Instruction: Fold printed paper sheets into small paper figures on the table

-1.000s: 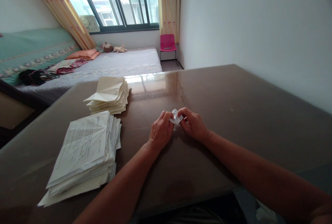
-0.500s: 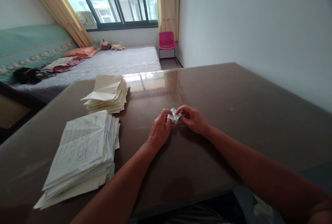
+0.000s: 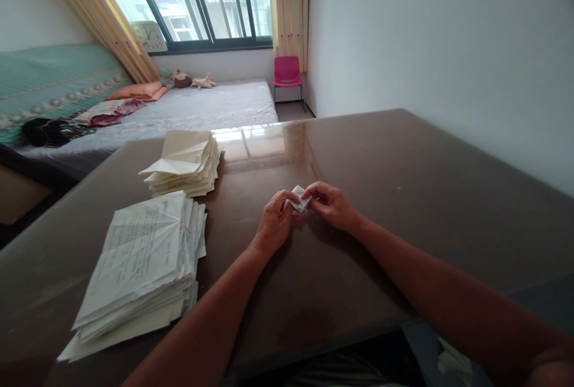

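Between my two hands is a small piece of folded white paper (image 3: 299, 197), held just above the brown table (image 3: 359, 160). My left hand (image 3: 277, 219) pinches its left side between thumb and fingers. On its right side, my right hand (image 3: 330, 204) grips the paper the same way. The fingertips cover part of the folds. To the left of my left forearm lies a thick stack of creased white printed sheets (image 3: 134, 249). Behind it sits a smaller stack of cream folded sheets (image 3: 186, 162).
Beyond the table's far edge stands a bed (image 3: 215, 103) with an orange pillow (image 3: 137, 91) and soft toys (image 3: 204, 81). A pink chair (image 3: 287, 73) is by the curtain (image 3: 289, 10). The white wall (image 3: 439, 46) runs along the right.
My fingers have shifted on the folded paper; its left side now sits flatter under my left thumb and fingers. Both stacks are where they were.
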The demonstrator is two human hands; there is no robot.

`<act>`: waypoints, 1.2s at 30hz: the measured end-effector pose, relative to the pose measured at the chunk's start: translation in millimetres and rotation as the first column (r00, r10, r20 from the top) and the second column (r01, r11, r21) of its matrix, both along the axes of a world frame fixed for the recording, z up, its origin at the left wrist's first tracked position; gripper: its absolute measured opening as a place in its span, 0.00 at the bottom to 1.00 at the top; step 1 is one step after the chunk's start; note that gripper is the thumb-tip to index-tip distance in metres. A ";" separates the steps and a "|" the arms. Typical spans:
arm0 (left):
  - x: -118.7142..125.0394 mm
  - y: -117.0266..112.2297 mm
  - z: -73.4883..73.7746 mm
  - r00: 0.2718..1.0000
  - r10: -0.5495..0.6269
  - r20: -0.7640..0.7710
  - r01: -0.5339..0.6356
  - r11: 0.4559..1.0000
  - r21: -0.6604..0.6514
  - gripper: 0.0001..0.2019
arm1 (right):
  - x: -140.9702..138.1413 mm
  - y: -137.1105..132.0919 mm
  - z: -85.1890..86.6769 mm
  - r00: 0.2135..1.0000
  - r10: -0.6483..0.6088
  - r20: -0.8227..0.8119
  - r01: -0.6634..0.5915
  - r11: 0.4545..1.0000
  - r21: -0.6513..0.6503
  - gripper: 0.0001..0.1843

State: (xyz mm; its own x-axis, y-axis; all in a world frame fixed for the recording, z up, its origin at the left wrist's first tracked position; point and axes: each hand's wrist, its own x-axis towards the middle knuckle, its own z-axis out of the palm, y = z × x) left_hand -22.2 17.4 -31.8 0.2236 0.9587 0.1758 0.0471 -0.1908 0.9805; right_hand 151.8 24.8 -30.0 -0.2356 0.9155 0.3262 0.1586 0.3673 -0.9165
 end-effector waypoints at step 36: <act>4.2 -0.4 9.7 0.991 0.074 0.107 -0.061 0.990 -0.125 0.15 | 0.6 0.1 8.4 0.975 0.075 -0.207 -0.160 0.888 -0.430 0.22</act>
State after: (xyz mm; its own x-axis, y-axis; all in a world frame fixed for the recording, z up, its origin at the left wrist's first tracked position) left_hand -18.0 17.0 -22.1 0.1431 0.9867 0.0773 -0.0547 -0.0701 0.9960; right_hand 152.4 24.9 -21.6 -0.3268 0.9433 -0.0586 -0.0432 -0.0769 -0.9961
